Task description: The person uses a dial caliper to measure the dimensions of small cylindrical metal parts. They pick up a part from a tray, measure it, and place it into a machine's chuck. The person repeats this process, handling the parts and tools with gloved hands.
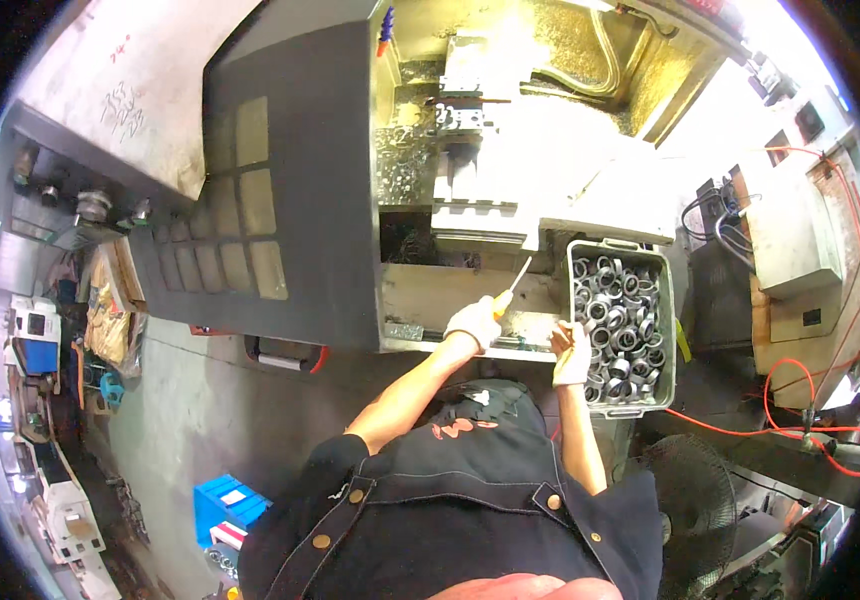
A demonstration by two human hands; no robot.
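My gloved left hand (475, 322) is wrapped round the yellow handle of a screwdriver-like tool (502, 303). Its thin metal shaft slants up and to the right, toward the machine's opening. Beside the left wall of a grey crate (665, 330), my gloved right hand (572, 355) has its fingers curled together; what lies between them, if anything, is too small to make out. Many metal rings (618, 325) are heaped loosely in the crate. Both hands are over the front ledge of the machine (430, 285).
A large dark machine door (295, 170) stands left of the lit, wet work chamber (405, 160). An orange hose (720, 428) runs right of the crate. A fan (690, 510) stands at lower right. A blue bin (225, 505) sits on the floor at lower left.
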